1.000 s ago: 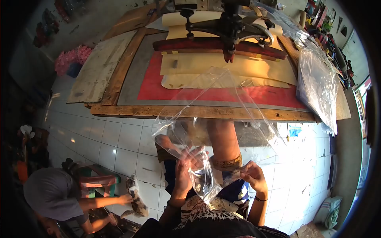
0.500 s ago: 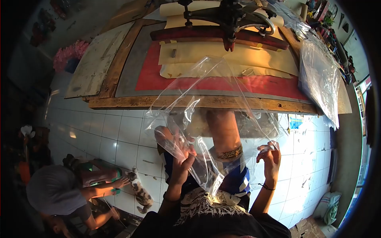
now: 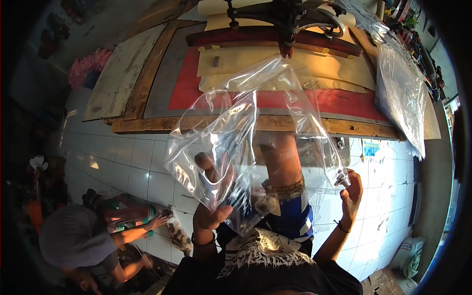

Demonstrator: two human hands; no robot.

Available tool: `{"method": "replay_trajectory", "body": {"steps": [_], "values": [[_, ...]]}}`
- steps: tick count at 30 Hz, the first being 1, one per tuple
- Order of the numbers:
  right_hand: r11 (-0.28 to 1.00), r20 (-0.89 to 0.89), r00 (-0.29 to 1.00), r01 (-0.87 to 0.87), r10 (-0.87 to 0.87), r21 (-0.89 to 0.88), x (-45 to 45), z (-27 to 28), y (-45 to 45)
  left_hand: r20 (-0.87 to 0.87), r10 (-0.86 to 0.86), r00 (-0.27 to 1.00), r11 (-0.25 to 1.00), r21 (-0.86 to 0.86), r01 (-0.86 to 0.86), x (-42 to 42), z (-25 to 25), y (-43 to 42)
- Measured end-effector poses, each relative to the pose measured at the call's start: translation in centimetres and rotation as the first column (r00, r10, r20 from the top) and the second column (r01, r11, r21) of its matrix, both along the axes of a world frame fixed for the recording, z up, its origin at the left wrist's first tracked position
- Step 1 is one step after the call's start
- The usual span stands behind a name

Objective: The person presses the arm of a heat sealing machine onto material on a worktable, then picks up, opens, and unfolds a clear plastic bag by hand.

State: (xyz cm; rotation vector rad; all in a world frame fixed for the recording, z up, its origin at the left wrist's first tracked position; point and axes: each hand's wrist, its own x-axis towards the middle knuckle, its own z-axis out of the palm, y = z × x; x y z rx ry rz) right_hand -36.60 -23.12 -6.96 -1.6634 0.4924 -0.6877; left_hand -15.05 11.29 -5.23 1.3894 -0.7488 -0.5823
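A large clear plastic sheet (image 3: 275,98) hangs crumpled and shiny in front of me, its top reaching over the table edge. I cannot tell whether it is a single sheet or a bag. My left hand (image 3: 211,216) grips its lower left part, with the thumb in front and the fingers seen blurrily through the plastic. At the right edge, my right hand (image 3: 351,189) pinches a gathered bit of the plastic between thumb and fingers. Beyond it, a red bar (image 3: 314,40) on a black metal mechanism (image 3: 280,14) lies across brownish-yellow paper (image 3: 246,64) on the table.
The wooden table edge (image 3: 147,125) runs across in front of me, with a red surface (image 3: 187,93) above it. Stacked clear plastic (image 3: 400,93) drapes over the right side. At lower left, a co-worker (image 3: 73,236) reaches toward a cat (image 3: 178,236) on the tiled floor.
My right hand has moved outward to the right, pulling the plastic wider. My left hand has shifted slightly left and down, and the sheet has billowed and crumpled more. The co-worker's hand has moved onto the cat.
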Motion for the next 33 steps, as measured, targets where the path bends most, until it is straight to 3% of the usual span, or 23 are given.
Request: {"method": "replay_trajectory", "body": {"steps": [3, 7, 8, 11, 12, 16, 20, 23, 25, 27, 29, 30, 33], "values": [[0.995, -0.004, 0.999, -0.04, 0.04, 0.091, 0.5, 0.7, 0.8, 0.165, 0.096, 0.982, 0.994, -0.07, -0.085, 0.1, 1.3, -0.8], [0.969, 0.049, 0.987, -0.163, 0.156, 0.187, 1.0, 0.5, 1.2, 0.22, 0.28, 0.934, 0.951, -0.193, -0.24, 2.9, 4.3, -4.9], [0.97, 0.057, 0.979, -0.203, 0.197, 0.133, 1.1, 0.3, 1.1, 0.236, 0.336, 0.912, 0.934, -0.207, -0.29, 3.9, 5.0, -6.2], [0.976, -0.03, 0.987, -0.15, 0.156, 0.158, 1.7, 0.4, 1.5, 0.381, 0.497, 0.78, 0.855, -0.064, -0.514, 5.5, 6.3, -8.0], [0.991, -0.043, 0.993, -0.108, 0.112, 0.082, 1.8, -0.3, 1.6, 0.356, 0.477, 0.803, 0.868, -0.048, -0.494, 5.6, 5.9, -7.7], [0.97, -0.041, 0.998, -0.04, 0.051, 0.238, 2.0, -0.3, 2.9, 0.269, 0.404, 0.874, 0.91, -0.02, -0.415, 4.2, 2.6, -5.3], [0.953, -0.103, 0.977, -0.155, 0.187, 0.26, 1.7, -2.5, 3.1, 0.186, 0.424, 0.887, 0.9, 0.021, -0.435, 2.9, 1.3, -4.3], [0.924, -0.029, 0.97, -0.219, 0.24, 0.312, 3.0, -1.2, 3.8, 0.065, 0.382, 0.922, 0.924, -0.008, -0.382, 2.0, 1.1, -4.2], [0.966, -0.017, 0.99, -0.135, 0.143, 0.221, 3.5, -0.7, 3.8, 0.018, 0.329, 0.944, 0.939, -0.106, -0.326, 1.7, 1.8, -4.4], [0.978, 0.177, 0.983, -0.084, 0.05, 0.191, 4.3, -1.4, 3.5, -0.006, 0.252, 0.968, 0.953, -0.174, -0.249, 1.7, 3.1, -4.7], [0.951, 0.304, 0.95, -0.028, -0.07, 0.306, 5.3, -0.3, 3.9, 0.068, 0.149, 0.986, 0.943, -0.309, -0.122, 1.9, 4.4, -5.3], [0.93, 0.36, 0.923, -0.009, -0.133, 0.367, 5.7, 0.1, 3.9, 0.044, 0.214, 0.976, 0.89, -0.42, -0.176, 1.7, 3.6, -5.5], [0.872, 0.355, 0.887, 0.099, -0.296, 0.48, 6.5, 0.2, 3.3, -0.037, 0.22, 0.975, 0.891, -0.4, -0.217, 2.7, 1.6, -4.3]]}}
